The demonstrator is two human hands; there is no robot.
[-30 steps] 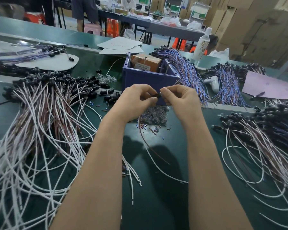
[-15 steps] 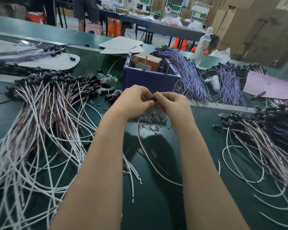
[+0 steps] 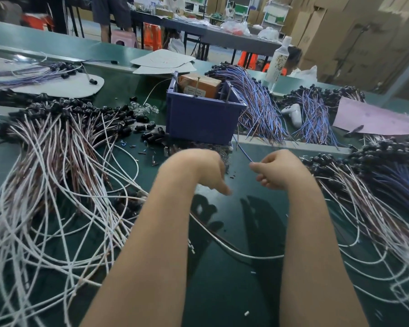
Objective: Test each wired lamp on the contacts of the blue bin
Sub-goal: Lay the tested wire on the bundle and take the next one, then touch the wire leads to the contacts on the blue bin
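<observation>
The blue bin [image 3: 198, 119] stands mid-table with a brown box [image 3: 200, 87] inside it. Thin metal pins [image 3: 228, 93] stick up at its rim. My right hand [image 3: 276, 172] is in front of the bin, to its right. It pinches a thin blue wire [image 3: 242, 151] that runs up-left toward the bin's base. My left hand [image 3: 198, 171] hangs bent downward over a heap of small clear lamps [image 3: 223, 152], with its fingers hidden behind the wrist. A white-and-brown wire [image 3: 234, 251] lies on the table under both forearms.
White-and-brown wired lamps with black caps lie heaped on the left [image 3: 57, 142] and on the right [image 3: 368, 185]. Blue-wired bundles [image 3: 257, 107] lie behind the bin. Loose black caps [image 3: 151, 135], a white bottle [image 3: 279, 60], a white handset [image 3: 293, 113] and pink paper [image 3: 373, 120] are also there.
My hands were together, pinching one lamp in front of the bin. They have come apart and moved nearer to me. My right hand now holds a blue wire.
</observation>
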